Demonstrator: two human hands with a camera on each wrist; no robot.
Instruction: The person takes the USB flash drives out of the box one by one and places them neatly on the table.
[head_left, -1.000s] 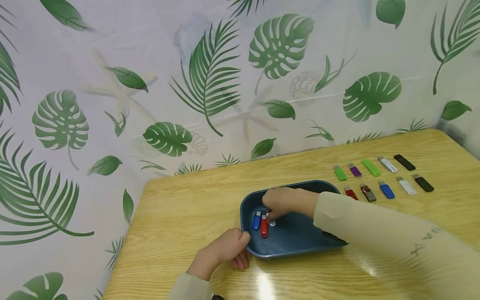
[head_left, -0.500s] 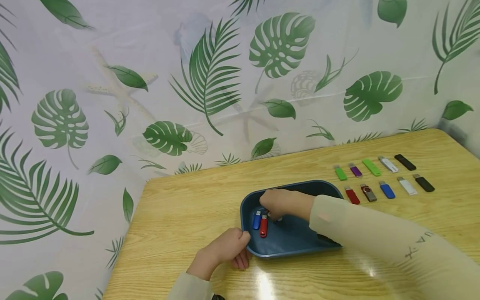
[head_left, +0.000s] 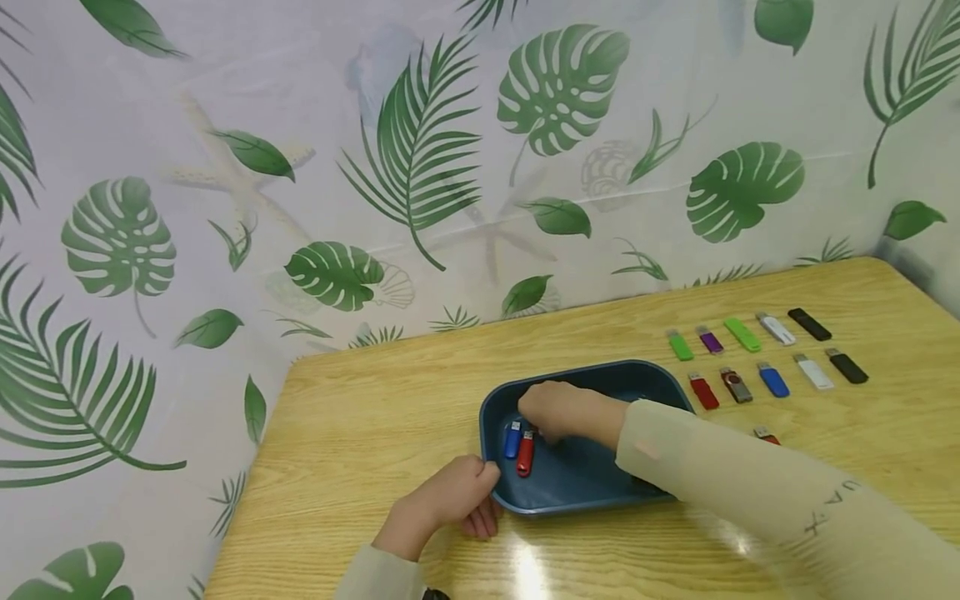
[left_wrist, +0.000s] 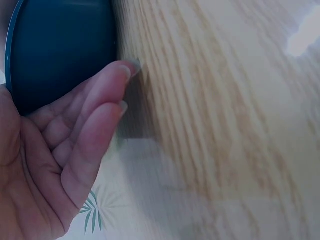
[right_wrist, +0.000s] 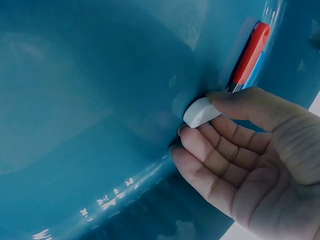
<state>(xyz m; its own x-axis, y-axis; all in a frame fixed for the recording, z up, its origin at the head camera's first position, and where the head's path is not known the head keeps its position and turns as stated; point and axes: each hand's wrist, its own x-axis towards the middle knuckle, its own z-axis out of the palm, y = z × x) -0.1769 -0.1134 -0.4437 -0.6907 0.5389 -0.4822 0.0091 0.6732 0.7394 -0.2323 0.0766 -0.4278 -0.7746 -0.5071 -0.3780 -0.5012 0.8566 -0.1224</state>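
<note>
My right hand (head_left: 558,410) reaches down into a dark blue tray (head_left: 581,479). In the right wrist view, its thumb and fingers pinch a white USB stick (right_wrist: 201,112) low over the tray floor; the head view hides that stick under the hand. Just left of it, a blue USB stick (head_left: 512,442) and a red USB stick (head_left: 525,457) lie side by side in the tray. My left hand (head_left: 453,492) grips the tray's near-left corner, its thumb over the rim and its fingers (left_wrist: 95,135) against the outside.
Two rows of USB sticks lie on the wooden table (head_left: 360,417) right of the tray, among them a green one (head_left: 742,334) and a black one (head_left: 847,367). Another red stick (head_left: 767,435) is partly behind the right sleeve. A leaf-patterned cloth (head_left: 465,167) hangs behind.
The right hand has shifted slightly left inside the tray, and the white USB stick has gone out of sight beneath it in the head view. The left hand stays put.
</note>
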